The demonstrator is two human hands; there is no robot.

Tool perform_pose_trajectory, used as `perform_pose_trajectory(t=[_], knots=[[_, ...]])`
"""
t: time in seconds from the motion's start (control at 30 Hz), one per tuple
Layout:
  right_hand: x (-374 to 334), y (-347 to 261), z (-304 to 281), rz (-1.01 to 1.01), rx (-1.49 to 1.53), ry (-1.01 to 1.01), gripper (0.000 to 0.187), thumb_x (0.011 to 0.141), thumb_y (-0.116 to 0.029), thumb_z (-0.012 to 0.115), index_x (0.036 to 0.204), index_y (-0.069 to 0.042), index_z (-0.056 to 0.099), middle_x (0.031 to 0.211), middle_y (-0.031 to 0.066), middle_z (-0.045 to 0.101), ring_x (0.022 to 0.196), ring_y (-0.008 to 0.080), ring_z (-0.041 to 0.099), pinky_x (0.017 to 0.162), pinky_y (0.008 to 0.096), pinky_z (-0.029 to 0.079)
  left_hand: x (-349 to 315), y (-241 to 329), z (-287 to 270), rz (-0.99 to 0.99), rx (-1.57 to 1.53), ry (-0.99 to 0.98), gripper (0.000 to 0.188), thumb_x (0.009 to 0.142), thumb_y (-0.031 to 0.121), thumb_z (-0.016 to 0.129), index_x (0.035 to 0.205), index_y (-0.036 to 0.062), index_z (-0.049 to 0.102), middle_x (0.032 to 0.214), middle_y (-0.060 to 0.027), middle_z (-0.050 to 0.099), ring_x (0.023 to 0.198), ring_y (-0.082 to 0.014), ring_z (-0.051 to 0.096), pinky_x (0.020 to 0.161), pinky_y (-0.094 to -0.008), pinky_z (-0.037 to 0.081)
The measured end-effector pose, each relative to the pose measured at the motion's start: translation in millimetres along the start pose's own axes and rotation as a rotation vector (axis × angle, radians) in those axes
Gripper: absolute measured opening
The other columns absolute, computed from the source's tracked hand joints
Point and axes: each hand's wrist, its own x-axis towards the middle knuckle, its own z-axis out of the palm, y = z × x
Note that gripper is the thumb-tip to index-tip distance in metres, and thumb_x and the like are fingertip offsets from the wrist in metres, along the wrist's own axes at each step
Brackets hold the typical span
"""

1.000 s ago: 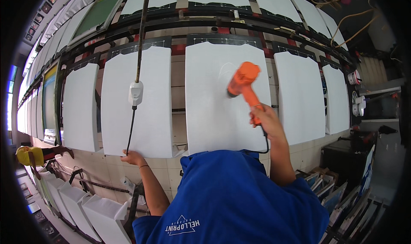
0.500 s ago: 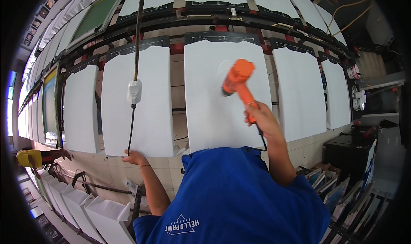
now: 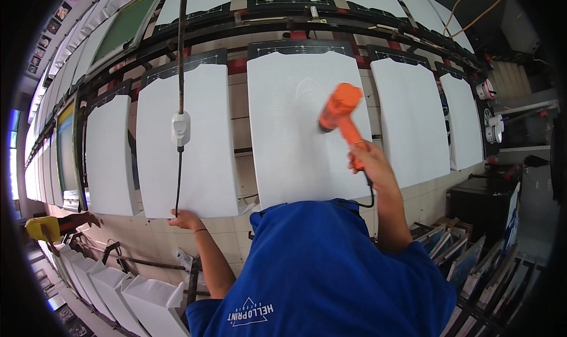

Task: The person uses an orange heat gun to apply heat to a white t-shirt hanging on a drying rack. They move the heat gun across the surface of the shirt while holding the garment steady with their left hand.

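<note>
**Orange heat gun (image 3: 342,103) over white cloth (image 3: 289,154)**

The right hand (image 3: 373,164) grips the handle (image 3: 353,135), nozzle (image 3: 324,124) aimed down-left. The left hand (image 3: 187,220) is at the lower end of a black cord (image 3: 179,180); whether it grips, I cannot tell.

The right forearm (image 3: 392,222) is extended forward and angled slightly inward, and the right hand (image 3: 372,163) is closed in a grip, its fingers curled toward the left. The left forearm (image 3: 215,263) is reached forward and outward to the left. At its end the wrist is bent, the left hand (image 3: 187,220) being turned leftward with fingers drawn in, and placed less far forward than the right.
</note>
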Motion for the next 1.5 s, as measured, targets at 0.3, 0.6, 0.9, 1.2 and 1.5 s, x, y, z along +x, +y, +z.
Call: perform_pose_trajectory(t=[0.3, 0.6, 0.9, 1.2, 1.5], knots=[[-14, 3, -33, 0.015, 0.068, 0.254, 0.031, 0.090, -0.033, 0.063, 0.097, -0.004, 0.056, 0.075, 0.0026, 0.057, 0.063, 0.0111, 0.058, 0.052, 0.0229, 0.046, -9, 10, -3, 0.009, 0.000, 0.016, 0.057, 0.098, 0.032, 0.044, 0.129, -0.0138, 0.031, 0.120, -0.0360, 0.048, 0.106, -0.0455, 0.056, 0.090, -0.0479, 0.047], [3, -3, 74, 0.069, 0.035, -0.311, 0.031, 0.091, -0.030, 0.061, 0.100, -0.001, 0.055, 0.077, 0.0021, 0.056, 0.066, 0.0099, 0.057, 0.057, 0.0247, 0.046, -3, 6, -2, 0.024, -0.012, 0.017, 0.060, 0.097, 0.032, 0.044, 0.131, -0.0147, 0.030, 0.125, -0.0380, 0.044, 0.112, -0.0458, 0.052, 0.097, -0.0463, 0.043], [-9, 5, 30, 0.038, 0.028, -0.144, 0.032, 0.090, -0.033, 0.062, 0.097, -0.002, 0.056, 0.075, 0.0019, 0.056, 0.064, 0.0102, 0.058, 0.055, 0.0240, 0.047, 5, -4, 2, 0.028, -0.009, 0.012, 0.060, 0.098, 0.033, 0.043, 0.131, -0.0148, 0.029, 0.123, -0.0385, 0.045, 0.110, -0.0471, 0.052, 0.096, -0.0478, 0.044], [-37, 10, -47, 0.019, 0.022, 0.263, 0.029, 0.090, -0.031, 0.061, 0.094, -0.003, 0.056, 0.074, 0.0025, 0.057, 0.062, 0.0116, 0.058, 0.052, 0.0238, 0.046, -11, 13, -4, -0.027, 0.004, -0.012, 0.057, 0.098, 0.033, 0.042, 0.130, -0.0126, 0.029, 0.120, -0.0363, 0.049, 0.104, -0.0456, 0.057, 0.091, -0.0470, 0.047], [-24, 13, 53, 0.053, 0.065, -0.243, 0.032, 0.092, -0.028, 0.060, 0.104, 0.001, 0.054, 0.078, 0.0041, 0.058, 0.064, 0.0120, 0.059, 0.053, 0.0250, 0.047, -7, 12, -2, -0.005, -0.019, 0.004, 0.057, 0.097, 0.032, 0.043, 0.130, -0.0129, 0.030, 0.121, -0.0366, 0.049, 0.107, -0.0460, 0.055, 0.094, -0.0478, 0.045]])
